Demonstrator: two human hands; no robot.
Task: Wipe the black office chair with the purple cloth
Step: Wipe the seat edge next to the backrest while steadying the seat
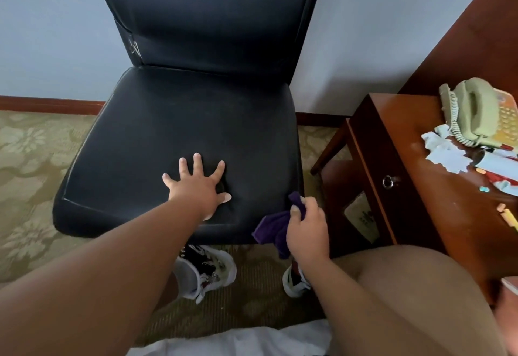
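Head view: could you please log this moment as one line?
left hand flat on chair seat | right hand grips purple cloth at front-right corner

Your view is lit softly and evenly, moderately bright. The chair point(213, 33) carries a pale sheen across its back at 12 o'clock and throws a faint shadow on the wall point(364, 33) at 2 o'clock. The bench point(437, 193) top glares at 3 o'clock. The cloth point(270, 222) sits in shade at 5 o'clock. Edges bow from the wide lens, and your arms point(112, 271) loom large and soft at 6 o'clock.
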